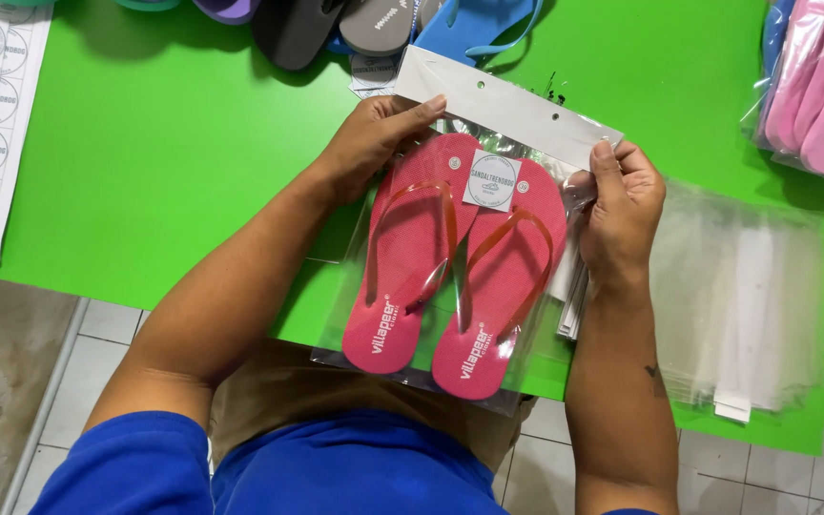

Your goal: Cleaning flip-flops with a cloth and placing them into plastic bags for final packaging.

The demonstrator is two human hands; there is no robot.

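Pink flip-flops (460, 277) lie sealed in a clear bag (431, 367) above the green desk (164, 172). Left hand (374, 138) is clamped on the bag's white header (507, 105) at 11 o'clock; right hand (625, 205) is clamped on it at 2 o'clock. Empty bags (746, 286) are stacked at 3 o'clock.

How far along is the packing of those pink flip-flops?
Done: the pink flip-flops already sit inside the clear bag, a sticker on them. In hand: the left hand and right hand press the white flap at the top. Left: loose sandals and a stack of empty bags wait.
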